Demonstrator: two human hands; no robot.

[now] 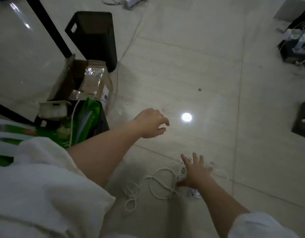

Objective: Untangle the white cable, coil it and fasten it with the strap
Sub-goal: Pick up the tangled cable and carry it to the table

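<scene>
White sleeve cloth (45, 194) fills the lower left of the head view, closest to the lens, and a second pale cuff (256, 225) shows at the bottom right. From the left sleeve a bare forearm reaches out over the tiled floor (208, 74); the left hand (150, 123) hangs above the tiles with its fingers loosely curled and parted, holding nothing. Just beside it on the glossy floor sits a bright round light reflection (186, 116).

Lower down, the right hand (195, 172) is spread wide, fingers fanned, over the white cable (158, 184), which lies on the floor in a loose tangle of loops. Whether the palm presses the cable or only hovers above it cannot be told. A small pale plug or adapter (193, 193) lies at the tangle's near edge, blurred.

To the left stand a black bin (96, 36), an open cardboard box (84, 83) with clear plastic inside, and green bags (86, 121). A white desk top (19, 48) with black edging occupies the upper left corner.
</scene>
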